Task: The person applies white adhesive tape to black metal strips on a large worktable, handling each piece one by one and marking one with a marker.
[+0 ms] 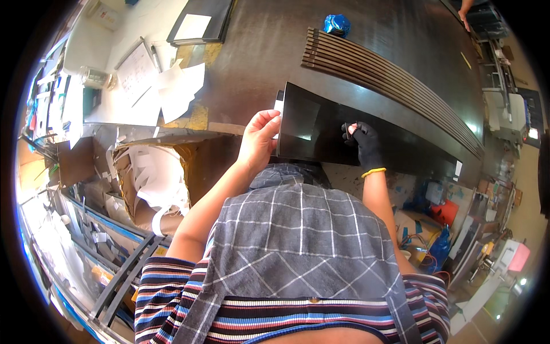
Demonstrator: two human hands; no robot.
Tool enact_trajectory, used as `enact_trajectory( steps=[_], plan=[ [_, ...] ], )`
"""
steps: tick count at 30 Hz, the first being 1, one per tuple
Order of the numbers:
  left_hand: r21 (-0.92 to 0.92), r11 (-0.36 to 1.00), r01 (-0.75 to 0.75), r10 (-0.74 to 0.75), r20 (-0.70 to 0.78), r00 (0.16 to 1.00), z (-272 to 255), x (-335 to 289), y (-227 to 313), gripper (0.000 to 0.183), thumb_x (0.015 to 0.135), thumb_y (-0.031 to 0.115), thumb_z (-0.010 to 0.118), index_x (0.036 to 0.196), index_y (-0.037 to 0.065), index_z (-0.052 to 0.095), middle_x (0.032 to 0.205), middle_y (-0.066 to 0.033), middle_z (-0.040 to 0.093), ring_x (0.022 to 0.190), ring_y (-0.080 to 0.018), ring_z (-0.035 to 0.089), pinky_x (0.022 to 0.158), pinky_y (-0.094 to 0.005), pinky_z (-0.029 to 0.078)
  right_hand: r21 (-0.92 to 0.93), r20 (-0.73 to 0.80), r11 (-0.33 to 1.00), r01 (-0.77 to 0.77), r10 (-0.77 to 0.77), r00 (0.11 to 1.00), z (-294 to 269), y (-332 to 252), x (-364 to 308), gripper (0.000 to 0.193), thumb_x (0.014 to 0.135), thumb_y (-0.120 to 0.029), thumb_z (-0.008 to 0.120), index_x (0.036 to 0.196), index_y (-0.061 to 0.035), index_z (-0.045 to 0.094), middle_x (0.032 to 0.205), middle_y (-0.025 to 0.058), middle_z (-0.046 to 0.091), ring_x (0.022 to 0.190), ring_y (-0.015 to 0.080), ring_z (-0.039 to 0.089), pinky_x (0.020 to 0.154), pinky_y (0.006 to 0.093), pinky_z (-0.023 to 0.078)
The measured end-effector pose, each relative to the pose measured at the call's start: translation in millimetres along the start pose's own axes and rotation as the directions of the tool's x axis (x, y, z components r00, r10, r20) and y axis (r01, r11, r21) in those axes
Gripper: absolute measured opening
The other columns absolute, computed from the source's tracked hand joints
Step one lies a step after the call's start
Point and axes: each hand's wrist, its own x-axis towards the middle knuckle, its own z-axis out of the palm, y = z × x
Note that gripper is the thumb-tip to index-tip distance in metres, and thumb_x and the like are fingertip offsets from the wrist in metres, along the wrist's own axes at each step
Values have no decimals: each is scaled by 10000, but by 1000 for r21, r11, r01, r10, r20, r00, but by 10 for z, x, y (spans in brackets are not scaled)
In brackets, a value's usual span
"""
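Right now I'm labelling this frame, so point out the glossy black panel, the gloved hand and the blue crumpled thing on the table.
glossy black panel [321,129]: head view, its shiny face.
right hand [364,143]: head view, glove's back.
blue crumpled thing [337,24]: head view, its middle.

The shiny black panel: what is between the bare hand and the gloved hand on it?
In the head view, only the glossy face of the black panel lies between the left hand at its edge and the gloved right hand.

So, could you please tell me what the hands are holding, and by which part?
The left hand grips the glossy black panel by its left end; the gloved right hand presses on its face, near the middle.
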Motion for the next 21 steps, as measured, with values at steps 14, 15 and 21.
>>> enact_trajectory(
  steps=[14, 15, 21],
  plan=[
    [-306, 923, 231, -177, 194, 965, -95, 121, -153, 272, 942, 191, 543, 1185, 69, 535, 1055, -53, 645, 930, -150, 636, 801, -338, 538, 10, 9, 1000, 12, -12, 1000, -23, 26, 13, 131, 906, -165, 582, 946, -60, 649, 919, 34, 679, 743, 98, 622, 637, 248, 513],
    [-252, 957, 142, -107, 147, 983, -99, 135, -165, 267, 934, 165, 555, 1179, 62, 532, 1057, -57, 640, 931, -149, 634, 803, -334, 537, 7, 6, 1000, 9, -9, 1000, -23, 22, 13, 129, 905, -165, 584, 945, -60, 649, 919, 35, 679, 742, 99, 623, 637, 247, 513],
    [665, 615, -423, 525, 56, 849, 9, 79, -63, 212, 866, 83, 631, 1061, 40, 560, 1037, -74, 606, 904, -174, 606, 803, -272, 491, 4, -5, 1000, 1, -1, 1000, -17, 18, 11, 131, 900, -165, 592, 945, -60, 655, 898, 32, 681, 733, 98, 623, 635, 247, 512]
  ],
)
